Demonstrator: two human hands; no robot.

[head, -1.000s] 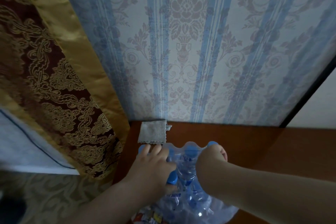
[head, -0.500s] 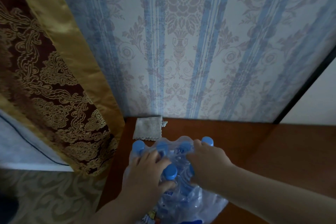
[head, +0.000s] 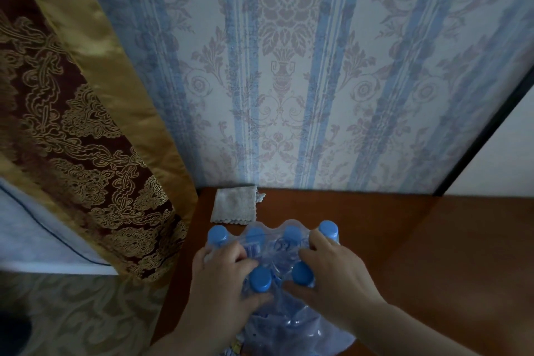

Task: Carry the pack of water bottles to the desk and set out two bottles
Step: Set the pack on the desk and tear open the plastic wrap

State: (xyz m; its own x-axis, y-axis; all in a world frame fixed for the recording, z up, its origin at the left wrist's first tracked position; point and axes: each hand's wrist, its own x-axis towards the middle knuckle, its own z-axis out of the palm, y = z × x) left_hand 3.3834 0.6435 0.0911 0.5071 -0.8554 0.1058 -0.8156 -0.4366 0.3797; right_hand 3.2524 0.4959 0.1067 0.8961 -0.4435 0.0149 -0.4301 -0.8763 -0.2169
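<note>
Two hands of mine are on the pack of water bottles (head: 274, 257), which stands on the wooden desk (head: 419, 254) near its left edge. My left hand (head: 222, 283) lies over the near left part of the pack, its fingers (head: 239, 254) bent and pressing into the clear plastic wrap; a blue cap (head: 260, 283) pokes up just right of my left thumb, and whether that thumb grips the bottle's neck I cannot tell. My right hand (head: 335, 277) covers the near right part, fingers spread fairly wide and curved down onto the wrap, with another blue cap (head: 302, 274) showing just left of the palm, between forefinger and thumb. Neither hand is closed in a fist; both are clamped loosely on the wrap, holding the pack from above.

Beyond my fingertips a row of four more caps runs along the far side of the pack. The leftmost cap (head: 218, 234) sits past my left knuckles, and the rightmost cap (head: 328, 230) is just beyond the tip of my right forefinger. Two middle ones lie under the film. Nearer my wrists the wrap (head: 291, 324) sags loose and crumpled.

Farther out from my left fingers, just beyond the pack, a small grey cloth (head: 234, 205) lies flat against the striped wallpaper (head: 289, 81). Off to the left of my left hand hangs a gold-and-brown patterned curtain (head: 86, 124).
</note>
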